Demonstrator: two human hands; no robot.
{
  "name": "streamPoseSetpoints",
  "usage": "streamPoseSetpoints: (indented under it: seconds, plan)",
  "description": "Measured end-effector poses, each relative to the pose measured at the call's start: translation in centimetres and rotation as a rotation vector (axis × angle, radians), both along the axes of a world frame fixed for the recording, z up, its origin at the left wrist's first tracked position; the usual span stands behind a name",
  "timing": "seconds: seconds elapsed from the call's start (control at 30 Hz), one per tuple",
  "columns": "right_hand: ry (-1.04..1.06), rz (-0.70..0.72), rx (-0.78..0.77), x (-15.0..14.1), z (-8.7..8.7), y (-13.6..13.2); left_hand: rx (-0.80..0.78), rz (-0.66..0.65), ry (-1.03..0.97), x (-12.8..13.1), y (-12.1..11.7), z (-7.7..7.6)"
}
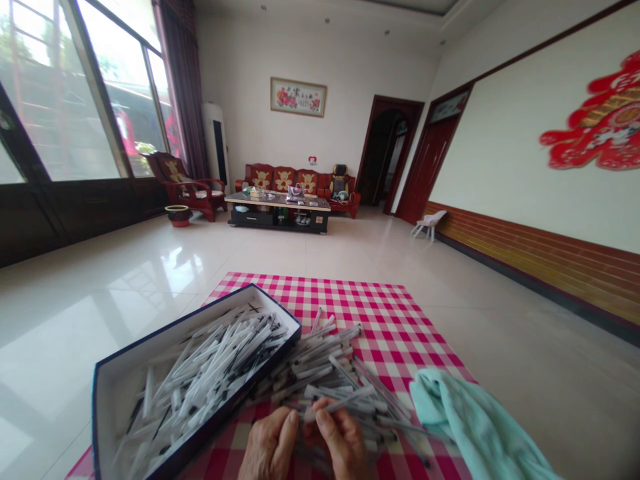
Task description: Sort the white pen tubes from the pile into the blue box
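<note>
At the bottom middle, my right hand [345, 443] pinches a translucent white pen [350, 398] between thumb and fingers, its far end pointing up to the right. Close beside it on the left is my left hand [270, 443], closed, thumb pressed against the fingers at the near end of that pen; what it pinches is hidden. Beneath and beyond both hands lies a loose pile of similar pens [320, 357], many with dark ends. To the left, an open box [197, 327] with a white inside and dark blue edge holds many translucent white and black pen parts [220, 367].
A pink-and-white checked cloth [390, 313] covers the work surface. A mint-green cloth [470, 413] lies at its right. Across the tiled floor stand a low table [277, 200], a wooden sofa [273, 175], an armchair [183, 187] and a small stool [429, 224].
</note>
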State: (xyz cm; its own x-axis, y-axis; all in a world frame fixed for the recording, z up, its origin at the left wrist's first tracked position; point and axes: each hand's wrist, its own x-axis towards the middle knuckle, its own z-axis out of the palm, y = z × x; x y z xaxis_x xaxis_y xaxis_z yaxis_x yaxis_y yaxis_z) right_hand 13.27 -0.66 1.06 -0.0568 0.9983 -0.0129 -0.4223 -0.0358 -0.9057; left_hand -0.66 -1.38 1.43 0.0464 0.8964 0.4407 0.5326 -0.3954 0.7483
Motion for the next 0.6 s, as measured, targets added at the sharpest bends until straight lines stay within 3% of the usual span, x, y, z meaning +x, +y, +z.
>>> streamPoseSetpoints:
  seconds: [0.1, 0.27, 0.6]
  plan:
    - [-0.008, -0.017, 0.0, 0.0, 0.0, 0.0, -0.052, 0.012, -0.051, -0.1, -0.2, 0.5]
    - [-0.002, -0.046, -0.009, -0.1, -0.3, 0.0, 0.045, -0.074, -0.073, -0.4, -0.5, 1.2]
    - [-0.036, -0.028, -0.002, -0.2, 0.0, 0.0, 0.05, 0.031, -0.072, 0.0, -0.3, 0.7]
